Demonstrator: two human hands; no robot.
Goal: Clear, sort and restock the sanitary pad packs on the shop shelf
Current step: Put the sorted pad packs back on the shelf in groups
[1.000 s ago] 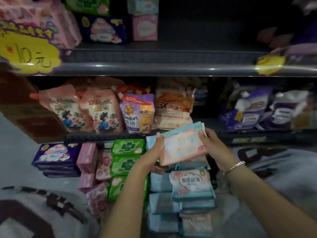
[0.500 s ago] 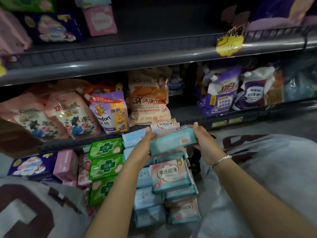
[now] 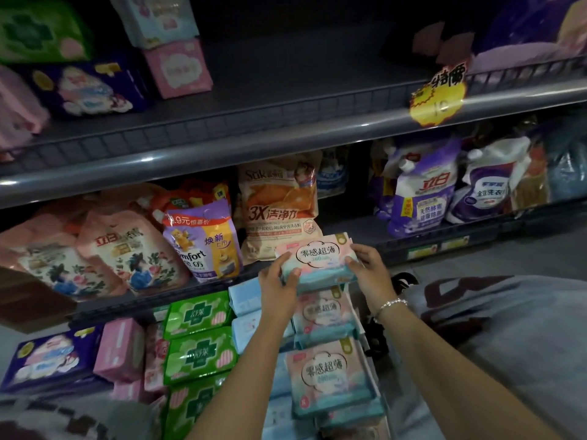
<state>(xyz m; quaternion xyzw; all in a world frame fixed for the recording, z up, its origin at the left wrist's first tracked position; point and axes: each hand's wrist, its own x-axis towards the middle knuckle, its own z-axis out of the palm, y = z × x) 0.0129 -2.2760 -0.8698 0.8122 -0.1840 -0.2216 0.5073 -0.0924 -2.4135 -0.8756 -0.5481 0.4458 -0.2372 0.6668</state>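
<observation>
I hold a pink-and-teal pad pack (image 3: 317,258) with both hands in front of the lowest shelf. My left hand (image 3: 278,287) grips its left end and my right hand (image 3: 370,271) its right end. Its label faces up. Directly below it lies a stack of like pink-and-teal packs (image 3: 328,373). Light blue packs (image 3: 251,315) sit just left of that stack, partly behind my left arm. Green packs (image 3: 200,335) are stacked further left, then pink packs (image 3: 120,350) and a dark blue pack (image 3: 47,357).
The middle shelf (image 3: 349,227) carries detergent pouches. The upper shelf (image 3: 286,90) has a bare dark stretch between a pink pack (image 3: 178,68) and a yellow price tag (image 3: 438,93). Grey cloth with dark lettering (image 3: 508,328) lies at right.
The pack I hold has turned from edge-on to label up. The view has swung right and closer to the shelves.
</observation>
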